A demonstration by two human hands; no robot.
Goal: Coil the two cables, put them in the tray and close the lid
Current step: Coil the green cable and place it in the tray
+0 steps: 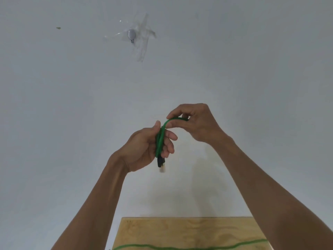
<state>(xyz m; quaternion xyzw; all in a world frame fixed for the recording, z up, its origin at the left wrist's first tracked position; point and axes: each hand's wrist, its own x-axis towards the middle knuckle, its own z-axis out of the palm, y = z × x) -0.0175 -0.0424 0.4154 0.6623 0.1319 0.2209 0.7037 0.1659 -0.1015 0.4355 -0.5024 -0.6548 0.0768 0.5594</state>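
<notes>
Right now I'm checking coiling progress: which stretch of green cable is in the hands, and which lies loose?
The looped green cable, its plug dangling, is gripped by the left hand and pinched by the right hand. The other stretch lies on the wooden board.

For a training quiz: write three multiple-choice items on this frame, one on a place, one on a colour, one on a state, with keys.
1. Where does the loose cable stretch lie?
A. on the wooden board
B. over a wrist
C. taped to the wall

2. What colour is the cable?
A. red
B. green
C. white

3. What is the left hand doing?
A. hanging idle
B. pressing the board
C. gripping cable loops

Answers:
1 A, it crosses the wooden board.
2 B, the cable is green.
3 C, the left hand grips loops while the right hand pinches the strand.
</notes>
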